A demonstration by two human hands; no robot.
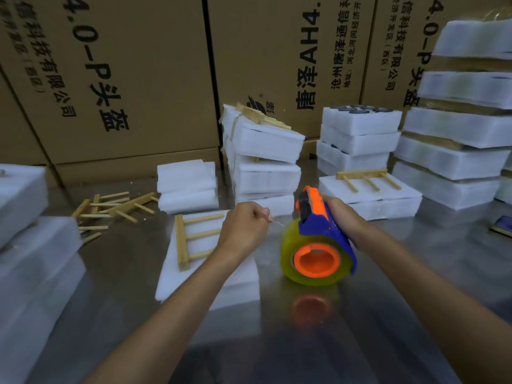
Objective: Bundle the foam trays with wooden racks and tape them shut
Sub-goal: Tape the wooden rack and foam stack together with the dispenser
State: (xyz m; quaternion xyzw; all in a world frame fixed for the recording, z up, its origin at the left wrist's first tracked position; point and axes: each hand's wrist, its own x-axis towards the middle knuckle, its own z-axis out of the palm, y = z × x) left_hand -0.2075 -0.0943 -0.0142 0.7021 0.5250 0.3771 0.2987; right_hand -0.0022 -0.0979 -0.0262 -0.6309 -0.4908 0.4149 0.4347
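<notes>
Head cam looks down at a shiny metal table [388, 273] with both arms reaching out over it. Right hand [342, 217] is wrapped around the blue-and-orange tape dispenser [318, 234], held up off the table with its yellowish tape roll [288, 261] facing the camera (you can see its orange reflection on the metal below). Left hand [245, 223] is curled into a fist, fingertips pinching what looks like the loose tape end [277, 221], though it's thin and hard to make out. Just under the left forearm sits a foam tray stack [210, 284] with a wooden rack [191, 239] lying flat on top. Another foam stack with a rack [368, 180] on it sits behind the dispenser. Loose racks [110, 207] are piled to the left, more foam bundles [263, 151] farther back, cardboard boxes [124, 79] behind everything.
</notes>
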